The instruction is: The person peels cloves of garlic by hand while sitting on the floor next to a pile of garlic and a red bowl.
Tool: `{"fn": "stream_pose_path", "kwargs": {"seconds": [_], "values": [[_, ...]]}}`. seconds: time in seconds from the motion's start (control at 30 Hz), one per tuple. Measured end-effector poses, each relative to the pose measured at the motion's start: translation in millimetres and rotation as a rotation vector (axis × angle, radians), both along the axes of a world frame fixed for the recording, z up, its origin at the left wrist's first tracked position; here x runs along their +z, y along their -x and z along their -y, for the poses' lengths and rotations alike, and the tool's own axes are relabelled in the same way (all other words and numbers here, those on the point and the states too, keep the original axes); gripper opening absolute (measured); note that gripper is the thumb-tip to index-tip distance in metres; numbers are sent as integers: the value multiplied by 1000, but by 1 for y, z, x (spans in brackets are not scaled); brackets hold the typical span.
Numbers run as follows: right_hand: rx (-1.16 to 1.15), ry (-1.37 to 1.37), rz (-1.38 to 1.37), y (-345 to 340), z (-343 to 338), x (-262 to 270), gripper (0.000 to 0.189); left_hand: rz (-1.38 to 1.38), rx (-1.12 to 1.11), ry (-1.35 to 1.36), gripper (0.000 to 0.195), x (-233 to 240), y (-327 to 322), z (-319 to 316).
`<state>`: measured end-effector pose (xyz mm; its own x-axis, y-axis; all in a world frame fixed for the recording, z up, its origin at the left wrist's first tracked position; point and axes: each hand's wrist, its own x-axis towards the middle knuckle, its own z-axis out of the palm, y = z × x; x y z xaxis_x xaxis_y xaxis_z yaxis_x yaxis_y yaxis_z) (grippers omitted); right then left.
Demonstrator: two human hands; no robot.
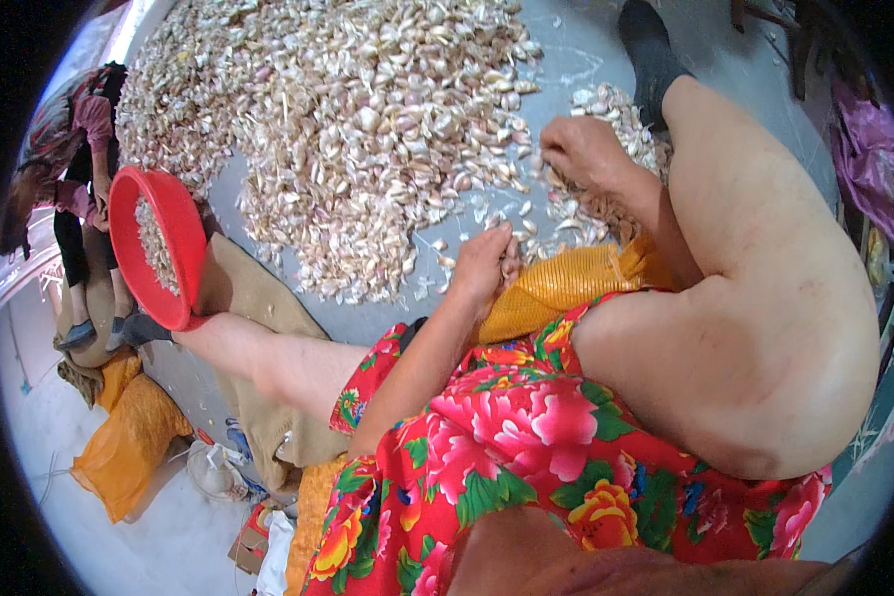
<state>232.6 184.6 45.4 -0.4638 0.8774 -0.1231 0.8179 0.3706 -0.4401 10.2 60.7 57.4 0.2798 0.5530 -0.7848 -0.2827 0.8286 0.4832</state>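
Observation:
A wide heap of garlic cloves (pixel 372 127), with papery skins among them, covers the grey floor before me. My right hand (pixel 585 151) is low at the far right of the heap, its fingers curled down by a smaller pile of cloves and skins (pixel 618 112). Closer to my body, my left hand (pixel 484 257) is half closed beside some scattered cloves (pixel 566 208). Whether either hand holds a clove is hidden by the fingers. A yellow mesh sack (pixel 559 279) lies between my forearms, against my lap.
At left a red plastic basin (pixel 186 223) stands tilted, with cloves inside, by my left foot. Another person (pixel 82 156) bends over there, hands near its rim. Tan cloth (pixel 253 290), orange mesh sacks (pixel 138 432) and a purple bag (pixel 875 164) lie around me.

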Motion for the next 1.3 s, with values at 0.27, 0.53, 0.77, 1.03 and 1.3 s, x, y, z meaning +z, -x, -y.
{"fn": "stream_pose_path", "kwargs": {"seconds": [0.27,0.53,0.77,1.03,1.3], "values": [[-186,-283,-302,10,-40,2,19,17,-7,-19,36,2,-1,1],[-159,-276,-216,14,-56,-30,18,18,20,-18,35,0,-2,-2],[-405,651,-892,8,-19,-1,13,117,22,-78,32,2,9,-8],[76,379,-621,60,38,56,17,139,243,46,47,28,0,-31],[152,-388,-260,58,-28,19,53,236,156,-12,51,-5,12,-15]]}}
